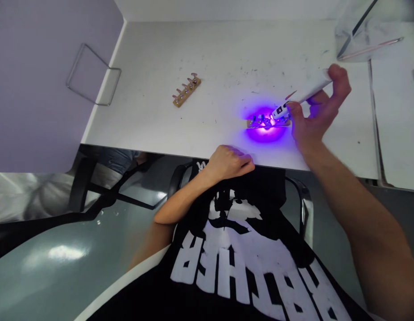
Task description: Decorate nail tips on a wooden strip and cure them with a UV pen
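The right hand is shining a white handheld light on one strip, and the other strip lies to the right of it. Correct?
Not quite: the head view shows the other strip to the left of the lit strip. The right hand does hold the white handheld light.

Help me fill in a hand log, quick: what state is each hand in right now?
Left hand: closed in a loose fist at the edge of the table; nothing visible in it.
Right hand: closed around a white handheld light.

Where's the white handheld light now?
Head view, right of centre: the handheld light is in the right hand, its tip at the purple-lit strip.
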Demonstrator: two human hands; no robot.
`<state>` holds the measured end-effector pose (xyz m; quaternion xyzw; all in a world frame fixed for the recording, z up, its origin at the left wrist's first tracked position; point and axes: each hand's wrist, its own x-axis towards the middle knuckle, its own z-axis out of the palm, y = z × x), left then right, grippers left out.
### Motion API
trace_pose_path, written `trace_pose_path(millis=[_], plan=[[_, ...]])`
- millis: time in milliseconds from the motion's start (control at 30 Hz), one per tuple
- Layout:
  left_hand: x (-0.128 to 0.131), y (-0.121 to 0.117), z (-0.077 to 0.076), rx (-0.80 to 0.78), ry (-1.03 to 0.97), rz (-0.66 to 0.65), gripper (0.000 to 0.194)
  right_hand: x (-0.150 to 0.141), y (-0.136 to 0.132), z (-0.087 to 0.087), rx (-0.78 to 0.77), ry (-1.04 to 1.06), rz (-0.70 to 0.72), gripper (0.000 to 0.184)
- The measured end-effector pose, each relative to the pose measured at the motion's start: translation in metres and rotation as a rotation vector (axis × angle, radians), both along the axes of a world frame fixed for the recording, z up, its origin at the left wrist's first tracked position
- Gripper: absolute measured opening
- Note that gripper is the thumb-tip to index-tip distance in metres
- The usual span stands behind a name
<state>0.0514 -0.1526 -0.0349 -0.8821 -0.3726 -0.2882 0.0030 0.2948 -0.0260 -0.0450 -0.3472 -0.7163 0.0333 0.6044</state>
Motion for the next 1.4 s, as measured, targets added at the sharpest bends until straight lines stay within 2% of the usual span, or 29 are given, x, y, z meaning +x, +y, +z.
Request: trace_pose_path(millis=[300, 433, 533, 667, 933, 1000, 1133, 1400], plan=[[0.000, 0.000, 0.000, 0.019, -0.001, -0.001, 0.037, -0.005, 0.003, 0.000, -0.020, 0.033, 0.039, 0.082], [0.000, 0.001, 0.003, 0.070, -0.028, -0.005, 0.037, -0.007, 0.008, 0.006, -0.001, 0.088, 0.085, 0.081], [0.000, 0.001, 0.005, 0.072, -0.025, -0.013, 0.036, -0.003, 0.009, 0.013, 0.020, 0.105, 0.092, 0.080], [0.000, 0.001, 0.005, 0.052, -0.012, -0.012, 0.036, 0.011, 0.007, 0.017, 0.058, 0.029, 0.051, 0.079], [-0.002, -0.001, 0.005, 0.023, 0.001, -0.001, 0.036, 0.020, 0.008, 0.004, 0.069, 0.024, -0.021, 0.084], [-0.002, -0.001, 0.005, 0.029, -0.009, -0.001, 0.035, 0.020, 0.008, 0.003, 0.077, -0.010, -0.018, 0.082], [-0.002, 0.000, 0.006, 0.031, -0.021, 0.005, 0.034, 0.019, 0.004, 0.004, -0.005, -0.043, -0.024, 0.079], [-0.002, 0.000, 0.007, 0.037, -0.020, 0.004, 0.034, 0.021, 0.008, -0.002, 0.001, -0.070, -0.053, 0.085]])
